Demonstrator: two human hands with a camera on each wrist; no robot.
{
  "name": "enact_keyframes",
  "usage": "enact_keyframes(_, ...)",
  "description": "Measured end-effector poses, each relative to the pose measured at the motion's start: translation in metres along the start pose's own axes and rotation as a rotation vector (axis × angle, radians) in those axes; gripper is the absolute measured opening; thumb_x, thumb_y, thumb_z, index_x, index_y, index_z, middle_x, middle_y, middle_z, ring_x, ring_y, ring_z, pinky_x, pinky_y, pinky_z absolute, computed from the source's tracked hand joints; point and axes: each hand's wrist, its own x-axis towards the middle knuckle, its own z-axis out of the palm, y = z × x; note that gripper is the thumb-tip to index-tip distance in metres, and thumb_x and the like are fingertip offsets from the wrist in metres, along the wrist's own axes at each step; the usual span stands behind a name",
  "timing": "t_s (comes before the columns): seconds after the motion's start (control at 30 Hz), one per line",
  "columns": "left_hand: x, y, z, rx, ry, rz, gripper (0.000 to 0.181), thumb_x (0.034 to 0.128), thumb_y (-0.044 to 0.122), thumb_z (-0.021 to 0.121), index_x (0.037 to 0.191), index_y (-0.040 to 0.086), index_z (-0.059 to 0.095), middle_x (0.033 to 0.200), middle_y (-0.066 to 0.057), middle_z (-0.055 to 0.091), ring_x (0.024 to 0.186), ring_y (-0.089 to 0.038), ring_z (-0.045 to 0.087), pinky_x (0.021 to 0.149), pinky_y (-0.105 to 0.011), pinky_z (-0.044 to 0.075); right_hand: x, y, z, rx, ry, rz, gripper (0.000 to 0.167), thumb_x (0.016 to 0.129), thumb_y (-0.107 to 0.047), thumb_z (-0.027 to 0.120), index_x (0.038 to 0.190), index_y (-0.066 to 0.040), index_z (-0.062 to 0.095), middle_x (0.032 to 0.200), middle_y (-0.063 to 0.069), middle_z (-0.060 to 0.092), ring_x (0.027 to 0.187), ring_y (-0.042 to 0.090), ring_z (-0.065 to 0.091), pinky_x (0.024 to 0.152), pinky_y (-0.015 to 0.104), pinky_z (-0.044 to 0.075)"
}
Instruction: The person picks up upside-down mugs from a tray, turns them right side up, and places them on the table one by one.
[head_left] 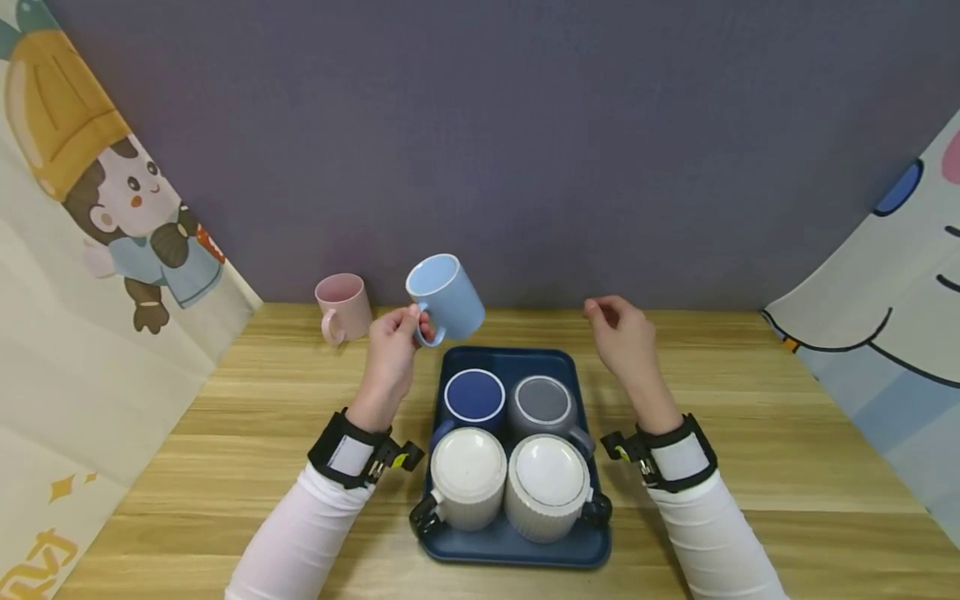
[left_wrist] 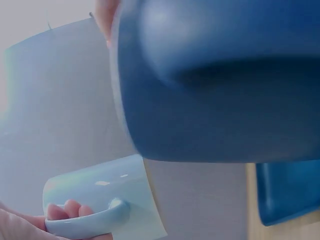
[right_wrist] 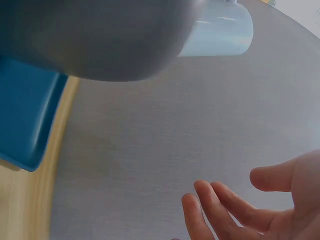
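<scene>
The left hand [head_left: 392, 354] grips a light blue mug [head_left: 454, 304] by its handle, tilted, above the table behind the tray's back left corner. In the left wrist view its fingers [left_wrist: 72, 209] pass through the handle of the light blue mug [left_wrist: 100, 187]. Off to the right of the tray's back edge, the right hand [head_left: 626, 340] is raised with nothing in it; its fingers are loosely bent in the right wrist view. On the blue tray [head_left: 517, 550] stand a navy mug [head_left: 474, 395], a grey mug [head_left: 543, 401] and two ribbed pale mugs [head_left: 468, 475], all upside down.
A pink mug [head_left: 345, 307] stands upright at the table's back left, its handle toward the front. Behind the wooden table [head_left: 750, 417] rises a grey panel [head_left: 525, 150]. Printed curtains [head_left: 90, 350] hang at both sides.
</scene>
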Motion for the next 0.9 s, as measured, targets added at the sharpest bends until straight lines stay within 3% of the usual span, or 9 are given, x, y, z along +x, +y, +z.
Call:
enact_keyframes(0.2, 0.0, 0.01, 0.005, -0.066, -0.002, 0.044, 0.027, 0.1, 0.006, 0.042, 0.076, -0.002, 0.053, 0.073, -0.003, 0.051, 0.061, -0.011, 0.051, 0.063, -0.02, 0.047, -0.001, -0.008, -0.003, 0.016, -0.013, 0.01, 0.04, 0.099, -0.036, 0.047, 0.114, -0.003, 0.063, 0.107, 0.017, 0.067, 0.1, 0.032, 0.061, 0.086, 0.046, 0.048)
enact_keyframes(0.57, 0.0, 0.023, 0.016, -0.175, -0.027, 0.075, 0.026, 0.1007, 0.005, 0.04, 0.081, -0.005, 0.052, 0.072, -0.003, 0.05, 0.062, -0.011, 0.051, 0.065, -0.021, 0.048, 0.0, -0.022, -0.002, 0.048, -0.022, 0.023, 0.038, 0.098, -0.033, 0.05, 0.113, -0.002, 0.064, 0.109, 0.018, 0.067, 0.102, 0.032, 0.061, 0.088, 0.045, 0.047)
enact_keyframes(0.9, -0.005, 0.032, 0.025, -0.323, -0.062, 0.033, 0.031, 0.1014, 0.008, 0.039, 0.076, 0.0, 0.055, 0.073, -0.004, 0.051, 0.062, -0.014, 0.053, 0.067, -0.023, 0.048, -0.004, -0.033, 0.0, 0.079, -0.141, 0.018, 0.042, 0.099, -0.037, 0.048, 0.116, -0.003, 0.064, 0.112, 0.016, 0.067, 0.103, 0.03, 0.06, 0.088, 0.044, 0.046)
